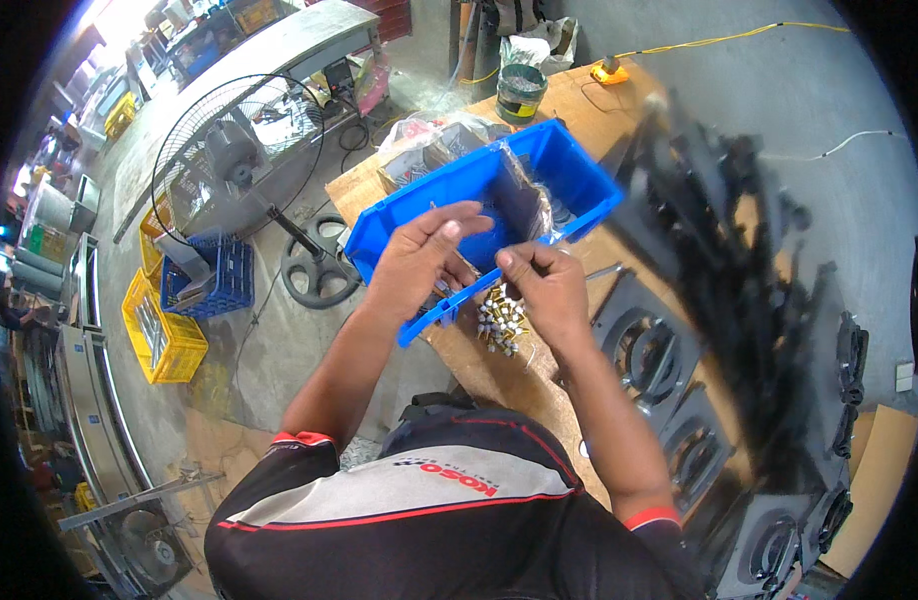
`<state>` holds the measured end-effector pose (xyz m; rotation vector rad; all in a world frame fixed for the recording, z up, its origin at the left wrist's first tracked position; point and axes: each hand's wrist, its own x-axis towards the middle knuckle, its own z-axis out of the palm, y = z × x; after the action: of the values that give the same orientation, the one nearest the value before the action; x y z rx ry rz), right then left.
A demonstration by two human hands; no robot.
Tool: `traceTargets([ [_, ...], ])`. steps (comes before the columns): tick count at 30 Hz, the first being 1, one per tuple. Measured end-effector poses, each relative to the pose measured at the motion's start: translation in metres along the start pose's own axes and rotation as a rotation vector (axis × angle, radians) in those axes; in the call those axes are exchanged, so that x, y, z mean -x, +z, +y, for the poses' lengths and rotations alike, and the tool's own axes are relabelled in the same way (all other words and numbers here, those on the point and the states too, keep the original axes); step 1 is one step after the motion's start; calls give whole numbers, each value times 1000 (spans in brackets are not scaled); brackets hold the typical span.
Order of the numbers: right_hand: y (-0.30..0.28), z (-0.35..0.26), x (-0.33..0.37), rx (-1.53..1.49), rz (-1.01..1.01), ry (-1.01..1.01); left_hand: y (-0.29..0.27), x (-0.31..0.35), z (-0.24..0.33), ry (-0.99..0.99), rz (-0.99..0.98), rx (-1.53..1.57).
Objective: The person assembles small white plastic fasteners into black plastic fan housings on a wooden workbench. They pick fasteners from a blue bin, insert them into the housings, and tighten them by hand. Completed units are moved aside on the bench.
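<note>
Left hand [424, 255]: over the blue bin [447, 186], fingers part-curled, grip unclear. Bin: stands on the tabletop [529, 398]. Small metal parts [501, 322]: heaped beside it. Right hand [547, 288]: thumb and forefinger together, contents unclear.

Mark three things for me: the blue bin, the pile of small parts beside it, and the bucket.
blue bin [459, 188]: head view, inner face of its far long wall
pile of small parts [501, 322]: head view, middle of the pile
bucket [519, 104]: head view, its outer side
</note>
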<state>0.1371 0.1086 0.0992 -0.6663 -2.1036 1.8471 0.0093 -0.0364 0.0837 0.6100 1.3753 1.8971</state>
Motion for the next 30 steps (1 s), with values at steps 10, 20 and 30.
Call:
traceTargets([
  [10,-34,61,-57,717,265,-407,-27,16,-37,-9,156,-30],
  [20,-44,221,-16,907,11,88,13,32,-41,-233,-243,-193],
  [30,-44,221,-10,648,9,64,20,26,-76,-201,-371,-231],
])
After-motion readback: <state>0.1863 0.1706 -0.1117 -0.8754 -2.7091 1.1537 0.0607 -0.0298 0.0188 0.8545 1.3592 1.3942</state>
